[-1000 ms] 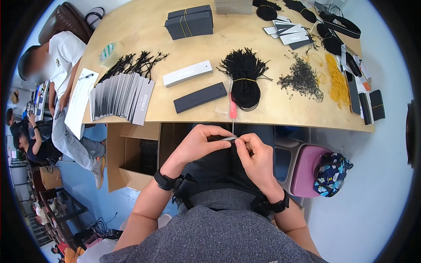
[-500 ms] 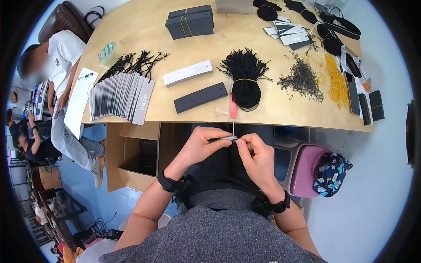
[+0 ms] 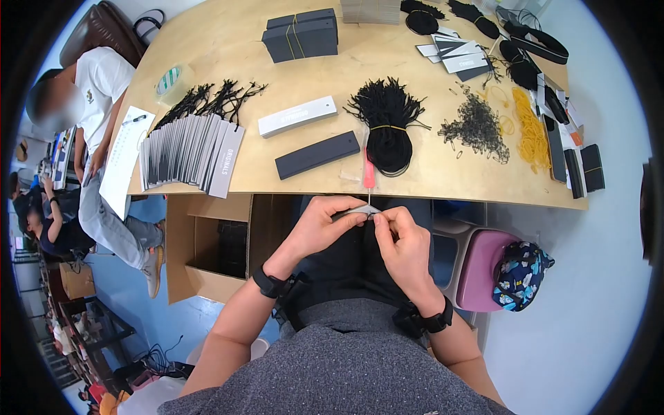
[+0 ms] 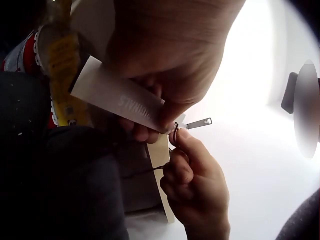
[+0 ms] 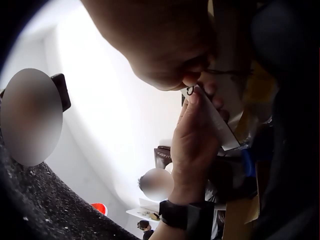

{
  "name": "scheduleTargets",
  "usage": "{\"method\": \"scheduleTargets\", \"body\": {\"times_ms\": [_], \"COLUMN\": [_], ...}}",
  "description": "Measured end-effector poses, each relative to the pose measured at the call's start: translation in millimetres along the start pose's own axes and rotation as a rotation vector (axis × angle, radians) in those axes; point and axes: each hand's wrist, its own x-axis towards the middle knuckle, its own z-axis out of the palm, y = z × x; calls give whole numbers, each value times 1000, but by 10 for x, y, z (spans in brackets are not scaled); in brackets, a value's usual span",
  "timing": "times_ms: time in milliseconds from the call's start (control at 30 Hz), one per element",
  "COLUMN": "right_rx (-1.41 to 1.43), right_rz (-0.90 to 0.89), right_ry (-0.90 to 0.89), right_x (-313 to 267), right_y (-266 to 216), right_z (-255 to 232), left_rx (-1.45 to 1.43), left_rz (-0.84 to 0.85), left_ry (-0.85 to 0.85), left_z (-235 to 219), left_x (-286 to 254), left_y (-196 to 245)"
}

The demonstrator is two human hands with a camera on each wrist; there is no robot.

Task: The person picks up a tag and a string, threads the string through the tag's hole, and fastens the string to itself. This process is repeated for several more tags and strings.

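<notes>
Both hands at work over the lap, just off the near edge of the bench [image 3: 429, 183]. Left hand [image 3: 319, 227]: fingers closed, thumb on top, a pale printed tag [image 4: 112, 93] gripped near one end; its long free end juts out past the fingers. Right hand [image 3: 407, 250]: fingertips drawn together in a pinch at the gripped end of the tag, on a thin black cord [image 4: 175, 133] that loops there. Whether the loop passes fully through the tag, cannot tell.

Containers: open cardboard box [image 3: 216, 283] below the bench, to the left of the lap, flaps spread; dark block-like contents [image 3: 232, 243] inside, too shadowed to name. Smaller carton [image 3: 78, 281] farther left on the floor; contents not readable from here.

On the bench, everything loose or banded: fan of grey tags [image 3: 181, 155] with cords attached, white bundle [image 3: 297, 116] and dark bundle [image 3: 318, 155] side by side, hank of black cords [image 3: 389, 142] tied with a yellow band, heap of small pins [image 3: 476, 128], pile of yellow rubber bands [image 3: 530, 131]. Red-handled tool [image 3: 369, 174] beside the hank, metal shaft reaching out over the edge toward the hands. Pink stool [image 3: 477, 280] at right, patterned cap [image 3: 523, 275] on it.
</notes>
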Motion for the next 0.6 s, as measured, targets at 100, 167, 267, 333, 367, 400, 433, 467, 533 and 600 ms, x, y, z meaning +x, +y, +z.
{"method": "scheduleTargets", "body": {"times_ms": [100,167,267,333,367,400,433,467,533,600], "right_rx": [-63,-73,56,252,253,351,449,447,425,394], "right_rz": [13,32,112,166,166,292,419,411,369,312], "right_ry": [2,-12,-139,-262,-261,-371,-482,-538,-512,-462], "right_x": [-35,-71,-140,-165,-161,-157,-156,-147,-128,-82], "right_y": [114,188,203,104,31,-55,-119,-137,-202,-249], "right_z": [-25,-65,-126,-175,-210,-255,-291,-326,-367,-420], "left_rx": [-2,54,94,81,80,78,78,55,-7,30], "left_rz": [27,108,175,164,187,209,208,182,97,62], "left_ry": [16,2,7,24,-11,-46,-47,-34,5,-2], "left_z": [5,-4,24,53,71,88,92,83,77,28], "left_x": [-6,-16,-65,-116,-148,-180,-219,-260,-336,-368], "left_y": [-37,-62,-71,-64,-49,-32,-10,21,114,280]}}
